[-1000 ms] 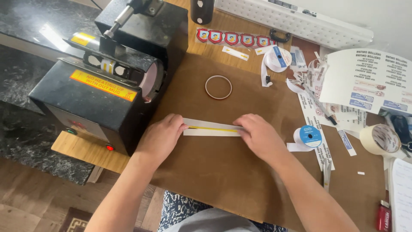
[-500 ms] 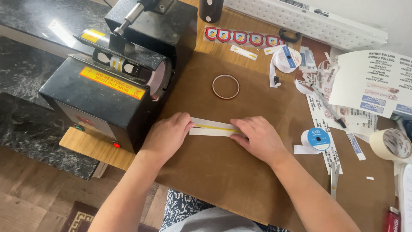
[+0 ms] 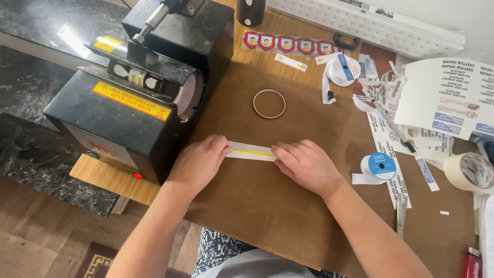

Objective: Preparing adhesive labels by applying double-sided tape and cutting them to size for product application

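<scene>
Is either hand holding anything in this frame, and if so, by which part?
Both press a white paper strip with a yellow line flat on the brown mat: left hand on its left end, right hand on its right end. Nothing is lifted.

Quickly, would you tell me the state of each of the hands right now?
Left hand: open, pressing the white paper strip with yellow stripe.
Right hand: open, pressing its other end.

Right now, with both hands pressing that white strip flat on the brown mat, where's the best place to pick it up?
Take the white strip by one short end, from the side. It lies flat and thin under the left hand and right hand, so a fingertip pinch there probably works best.
</scene>
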